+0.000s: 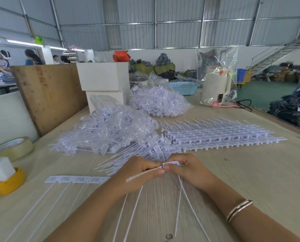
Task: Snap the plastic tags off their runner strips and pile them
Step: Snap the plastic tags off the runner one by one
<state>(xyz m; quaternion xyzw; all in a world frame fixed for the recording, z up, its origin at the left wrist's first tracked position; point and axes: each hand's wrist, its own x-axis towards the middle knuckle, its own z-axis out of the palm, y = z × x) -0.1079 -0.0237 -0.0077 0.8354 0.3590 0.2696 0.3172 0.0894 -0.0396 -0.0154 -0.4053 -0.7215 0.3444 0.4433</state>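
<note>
Between left hand (138, 169) and right hand (186, 169), both pinch one tag (171, 163).

I can read no text: the raised marks on the runner strip (76, 179) at near left are too blurred.

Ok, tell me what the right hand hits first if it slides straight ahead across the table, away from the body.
Probably the loose pile of snapped-off tags lying just beyond the right hand; the stacked runner strips sit farther back and to the right. Depth is hard to judge from this one view.
</note>
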